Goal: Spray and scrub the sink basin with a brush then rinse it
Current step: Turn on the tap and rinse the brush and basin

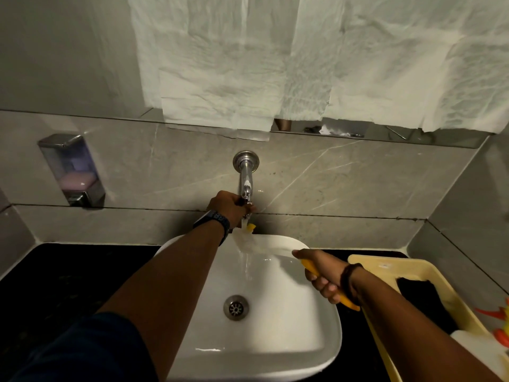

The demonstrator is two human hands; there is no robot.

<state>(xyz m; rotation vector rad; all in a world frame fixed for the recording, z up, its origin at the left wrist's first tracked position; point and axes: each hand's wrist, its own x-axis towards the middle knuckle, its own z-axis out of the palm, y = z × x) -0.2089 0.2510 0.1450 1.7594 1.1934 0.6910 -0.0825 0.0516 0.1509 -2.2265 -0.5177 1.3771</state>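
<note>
Both hands' fingers closed: left hand (230,206) on tap (246,186), right hand (323,274) gripping brush (311,267)

basin (275,321) floor open – yellow tray (391,274) crowds its right rim.

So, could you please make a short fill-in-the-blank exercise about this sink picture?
1. The left hand grips the ____ on the wall.
2. The right hand holds a brush with a ____ handle.
3. Water runs into the white ____.
4. The soap dispenser hangs on the ____ side of the wall.

Missing words: tap; yellow; sink; left
</note>
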